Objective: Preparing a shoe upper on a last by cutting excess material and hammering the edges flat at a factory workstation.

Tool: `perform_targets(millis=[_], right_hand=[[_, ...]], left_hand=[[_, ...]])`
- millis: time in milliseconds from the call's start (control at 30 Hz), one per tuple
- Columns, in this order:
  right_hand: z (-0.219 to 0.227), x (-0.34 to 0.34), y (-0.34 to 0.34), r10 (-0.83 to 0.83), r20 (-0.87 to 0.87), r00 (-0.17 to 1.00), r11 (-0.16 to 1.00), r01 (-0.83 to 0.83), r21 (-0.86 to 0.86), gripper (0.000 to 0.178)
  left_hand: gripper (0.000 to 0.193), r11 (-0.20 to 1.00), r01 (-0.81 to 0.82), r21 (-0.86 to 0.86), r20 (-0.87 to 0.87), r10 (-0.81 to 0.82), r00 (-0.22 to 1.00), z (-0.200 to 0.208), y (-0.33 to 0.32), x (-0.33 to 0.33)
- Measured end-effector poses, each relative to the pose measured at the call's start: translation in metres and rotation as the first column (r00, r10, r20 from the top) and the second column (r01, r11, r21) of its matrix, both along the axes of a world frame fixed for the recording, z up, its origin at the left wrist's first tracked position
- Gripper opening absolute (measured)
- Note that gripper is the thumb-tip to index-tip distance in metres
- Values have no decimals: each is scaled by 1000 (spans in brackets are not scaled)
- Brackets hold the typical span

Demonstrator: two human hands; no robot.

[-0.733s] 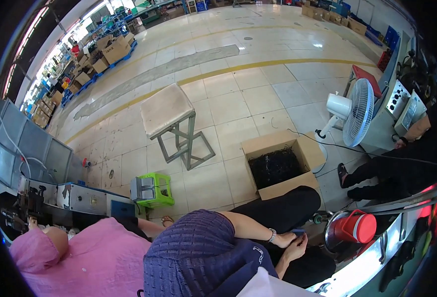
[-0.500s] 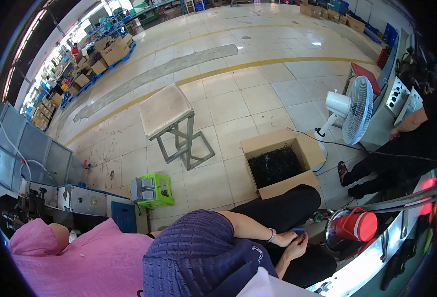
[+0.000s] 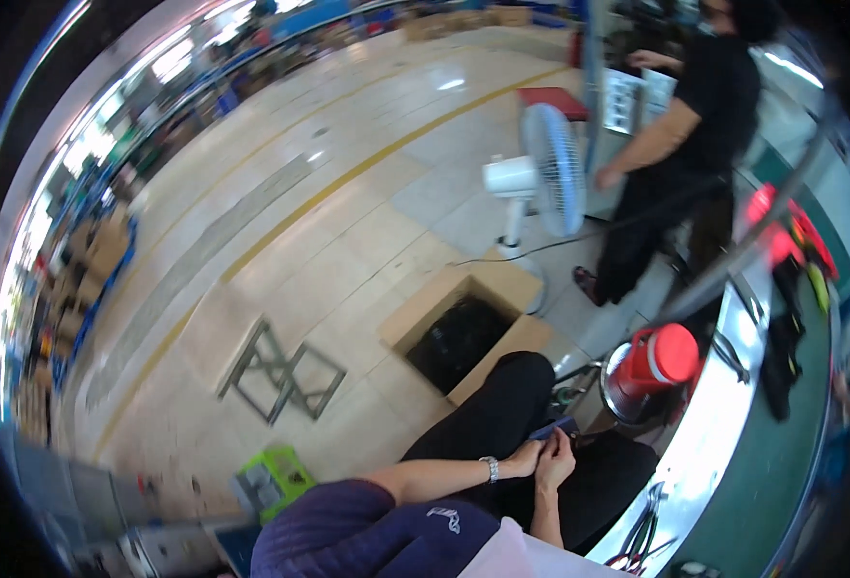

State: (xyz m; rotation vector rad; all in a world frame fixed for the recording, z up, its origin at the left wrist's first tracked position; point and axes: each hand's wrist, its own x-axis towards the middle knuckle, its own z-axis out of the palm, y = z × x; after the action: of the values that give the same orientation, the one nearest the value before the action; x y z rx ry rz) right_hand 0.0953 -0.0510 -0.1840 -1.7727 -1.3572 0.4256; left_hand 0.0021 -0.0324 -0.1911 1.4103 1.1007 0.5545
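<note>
My left hand (image 3: 520, 460), with a metal-banded watch at the wrist, rests over my lap with its fingers closed at a small flat dark blue object (image 3: 554, 428). My right hand (image 3: 555, 460) meets it there, fingers bent and pinching at the same object. Both hands touch or nearly touch each other, and they partly hide the object, so its kind cannot be made out. My black trouser legs (image 3: 487, 405) lie beneath and beyond the hands.
A red jug (image 3: 670, 354) stands right of my knees beside a workbench (image 3: 680, 462) with pliers (image 3: 644, 525). Ahead are an open carton (image 3: 423, 310) of black material, a fan (image 3: 550, 173) and a stool (image 3: 280, 371). A person in black (image 3: 680, 135) stands at the right.
My view has turned to the right, bringing more of the bench and the standing person into sight. Both hands stay together at the dark blue object, which shows a little more.
</note>
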Motion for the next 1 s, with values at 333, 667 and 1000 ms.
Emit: perform_targets(millis=[333,667,1000], right_hand=[[7,1,-1,-50,28,998,997,52,-65,25],[12,-2,2,3,45,999,986,5,-168,31],[27,9,-14,15,145,989,981,14,-194,26]], left_hand=[[35,998,61,-23,-149,-63,987,-6,2,0],[38,994,71,-78,-194,-86,977,-50,-1,-2],[25,978,203,44,-232,-187,955,-32,-6,-2]])
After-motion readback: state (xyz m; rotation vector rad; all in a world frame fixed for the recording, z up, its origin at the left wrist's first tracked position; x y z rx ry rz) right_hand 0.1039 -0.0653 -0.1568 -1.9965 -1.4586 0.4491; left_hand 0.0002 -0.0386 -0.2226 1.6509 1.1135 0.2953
